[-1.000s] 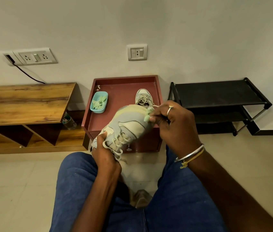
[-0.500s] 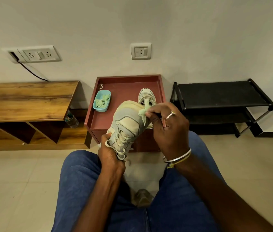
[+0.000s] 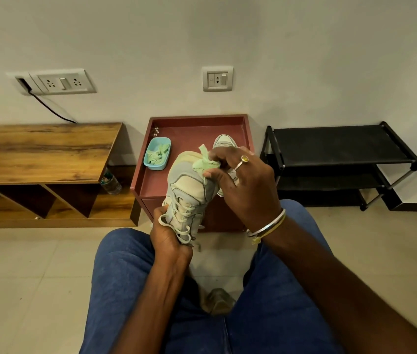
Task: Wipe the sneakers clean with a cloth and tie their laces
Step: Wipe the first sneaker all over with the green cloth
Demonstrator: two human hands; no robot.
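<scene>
Sneaker [image 3: 189,187] gripped by left hand [image 3: 167,235], toe raised.

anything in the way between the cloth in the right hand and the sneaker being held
Nothing visible. The right hand pinches the green cloth right at the toe of the sneaker, which the left hand grips near its laces.

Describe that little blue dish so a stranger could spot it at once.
Against the wall, between the long wooden shelf unit and the black metal rack, stands a dark red square cabinet. On its top's left side sits a shallow light-blue plastic dish. Unlike the pale sneaker sharing that top, it holds crumpled green cloth scraps.
</scene>
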